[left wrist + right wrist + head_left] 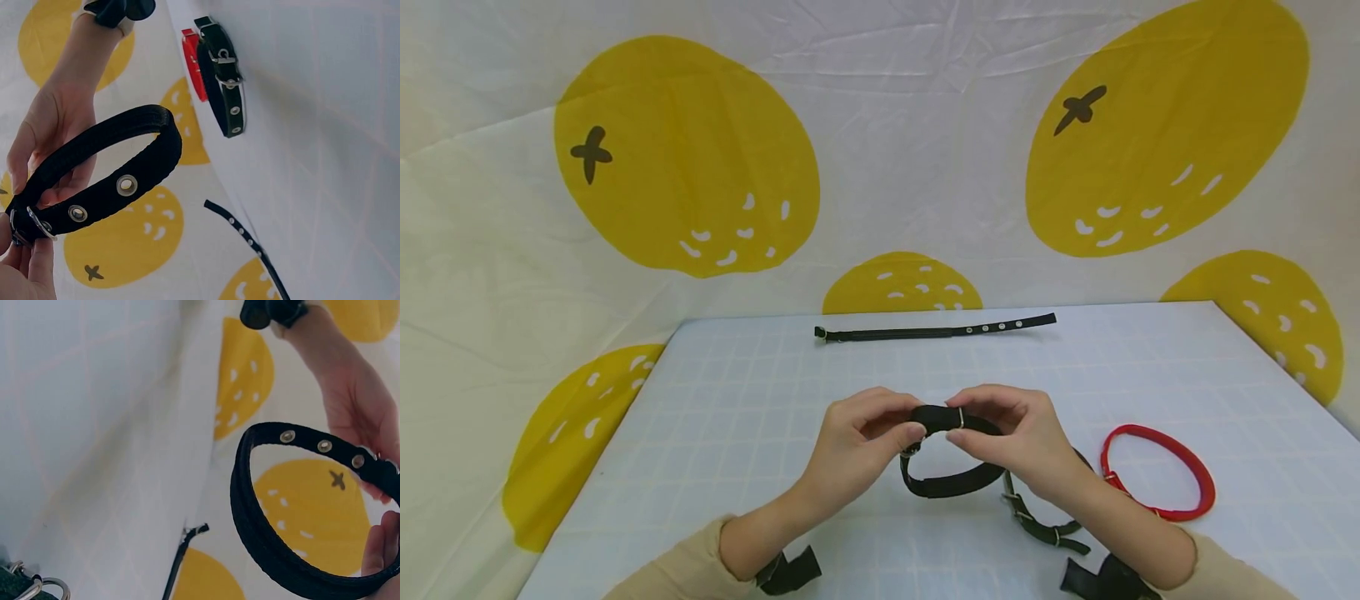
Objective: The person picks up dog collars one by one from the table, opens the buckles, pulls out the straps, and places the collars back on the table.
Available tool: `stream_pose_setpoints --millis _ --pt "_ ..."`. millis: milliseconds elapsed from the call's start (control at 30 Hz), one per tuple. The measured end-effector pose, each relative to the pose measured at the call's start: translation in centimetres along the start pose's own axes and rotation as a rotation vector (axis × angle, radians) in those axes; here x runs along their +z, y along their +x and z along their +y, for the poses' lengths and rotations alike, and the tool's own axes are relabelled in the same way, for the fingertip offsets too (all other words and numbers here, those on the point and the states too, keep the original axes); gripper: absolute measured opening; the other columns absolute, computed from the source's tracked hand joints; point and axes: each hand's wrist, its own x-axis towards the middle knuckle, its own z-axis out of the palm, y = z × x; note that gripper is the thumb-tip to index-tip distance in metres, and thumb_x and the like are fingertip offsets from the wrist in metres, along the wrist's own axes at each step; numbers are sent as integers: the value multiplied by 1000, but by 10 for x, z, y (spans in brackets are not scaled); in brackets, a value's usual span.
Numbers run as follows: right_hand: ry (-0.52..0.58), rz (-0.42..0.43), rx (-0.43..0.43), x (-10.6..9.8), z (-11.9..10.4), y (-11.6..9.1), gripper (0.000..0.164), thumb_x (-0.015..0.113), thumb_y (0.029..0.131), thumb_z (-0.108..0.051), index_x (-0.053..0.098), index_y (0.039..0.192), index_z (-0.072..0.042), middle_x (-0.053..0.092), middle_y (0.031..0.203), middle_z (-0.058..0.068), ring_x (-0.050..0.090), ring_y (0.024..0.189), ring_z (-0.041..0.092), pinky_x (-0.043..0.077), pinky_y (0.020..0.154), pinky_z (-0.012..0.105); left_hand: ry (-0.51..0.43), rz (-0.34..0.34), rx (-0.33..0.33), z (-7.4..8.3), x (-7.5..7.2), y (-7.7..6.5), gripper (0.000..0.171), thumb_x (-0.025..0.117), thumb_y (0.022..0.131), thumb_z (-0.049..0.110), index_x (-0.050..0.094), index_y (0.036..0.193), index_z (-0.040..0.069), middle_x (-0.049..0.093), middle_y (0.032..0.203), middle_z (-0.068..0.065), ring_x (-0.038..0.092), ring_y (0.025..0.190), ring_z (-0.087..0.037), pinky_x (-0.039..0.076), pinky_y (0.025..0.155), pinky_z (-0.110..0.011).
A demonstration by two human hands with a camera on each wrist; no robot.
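Note:
A black dog collar [951, 485], buckled into a loop, is held up above the table between both hands. My left hand [867, 437] pinches its top left side near the buckle, thumb in front. With thumb and fingers, my right hand [1018, 433] pinches the strap just right of a metal ring or keeper. Metal eyelets show along the band of the collar [162, 150] in the left wrist view. From the right wrist view, the collar [240, 512] hangs as a wide open loop with the left hand [362, 412] beyond it.
A dark green collar [1037, 527] lies looped below the right forearm, partly hidden by it. Right of it rests a red looped collar [1204, 483]. A black collar [895, 334] lies stretched out near the table's back edge. Behind hangs a white cloth [917, 167] with yellow shapes.

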Motion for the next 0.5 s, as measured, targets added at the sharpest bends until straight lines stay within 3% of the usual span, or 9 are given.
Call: stream_pose_setpoints --millis 300,500 --pt "65 41 73 2 4 -1 25 71 75 6 68 99 -1 69 91 1 65 81 14 54 73 25 -17 53 -127 1 0 1 16 69 83 3 67 98 -1 64 89 -9 62 77 -16 55 72 -29" --pt "-59 7 147 -4 3 -1 30 72 78 -1 64 106 6 68 99 3 65 88 15 53 77 25 -22 70 -163 1 -3 0 19 70 82 4 67 100 -2 65 91 -11 64 79 -18 55 73 -31"
